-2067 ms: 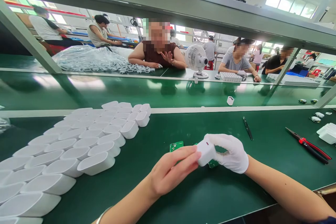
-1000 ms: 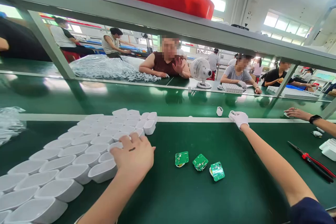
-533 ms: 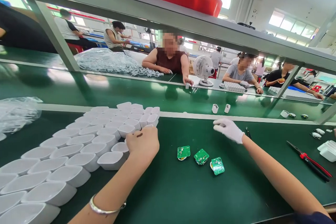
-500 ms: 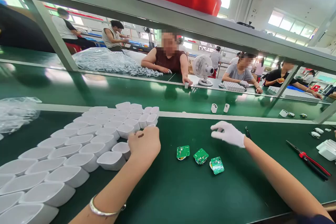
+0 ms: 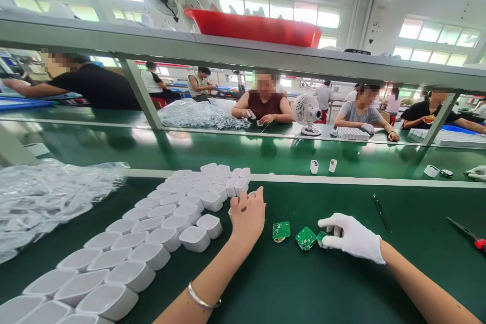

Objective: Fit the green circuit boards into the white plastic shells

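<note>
My bare left hand (image 5: 247, 214) is curled at the right edge of the rows of white plastic cups (image 5: 163, 237), fingers bent around a white cup that shows only in part. My right hand (image 5: 351, 235), in a white glove, has its thumb and fingers at a green circuit board (image 5: 322, 239), the rightmost of three, and partly covers it. Left of it lie a second green board (image 5: 306, 238) and a third green board (image 5: 281, 231), both flat on the green table.
Clear plastic bags (image 5: 53, 202) are heaped at the left. Black tweezers (image 5: 381, 212) and red-handled pliers (image 5: 469, 234) lie at the right. Two small white housings (image 5: 314, 166) stand beyond the pale strip. A metal shelf (image 5: 228, 50) crosses above; people sit opposite.
My gloved right hand has come down to the rightmost board. My left hand has shifted slightly along the cups' edge, and the view has turned left and up.
</note>
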`<control>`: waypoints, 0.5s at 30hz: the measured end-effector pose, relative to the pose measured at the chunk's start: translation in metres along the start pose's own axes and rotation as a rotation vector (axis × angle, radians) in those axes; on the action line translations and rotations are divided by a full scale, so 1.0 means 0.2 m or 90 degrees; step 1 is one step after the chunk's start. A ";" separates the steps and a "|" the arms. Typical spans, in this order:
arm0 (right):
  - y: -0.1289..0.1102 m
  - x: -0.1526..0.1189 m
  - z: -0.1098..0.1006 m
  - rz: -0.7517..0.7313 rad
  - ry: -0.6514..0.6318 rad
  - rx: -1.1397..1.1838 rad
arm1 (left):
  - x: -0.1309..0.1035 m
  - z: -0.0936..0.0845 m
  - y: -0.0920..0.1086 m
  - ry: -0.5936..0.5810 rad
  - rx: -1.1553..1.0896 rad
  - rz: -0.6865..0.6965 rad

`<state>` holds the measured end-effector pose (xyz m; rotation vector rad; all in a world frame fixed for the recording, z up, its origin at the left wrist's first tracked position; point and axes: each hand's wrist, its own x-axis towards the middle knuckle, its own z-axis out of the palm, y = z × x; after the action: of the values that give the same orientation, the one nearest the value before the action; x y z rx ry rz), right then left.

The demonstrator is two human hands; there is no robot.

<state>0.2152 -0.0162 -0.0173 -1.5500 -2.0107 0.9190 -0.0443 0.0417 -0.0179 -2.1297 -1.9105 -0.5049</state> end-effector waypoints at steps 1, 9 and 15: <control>-0.01 -0.01 0.01 0.006 0.010 -0.030 | 0.00 0.01 0.00 0.002 -0.004 0.000; -0.02 -0.01 0.07 0.042 0.120 -0.048 | 0.00 0.06 0.05 0.018 -0.094 0.083; -0.02 -0.05 0.08 -0.004 0.064 -0.105 | 0.03 0.12 0.03 0.026 -0.214 0.131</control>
<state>0.2035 -0.0295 -0.0240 -1.6414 -2.0617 0.6725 -0.0354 0.0553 -0.0369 -2.4638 -1.6542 -0.8694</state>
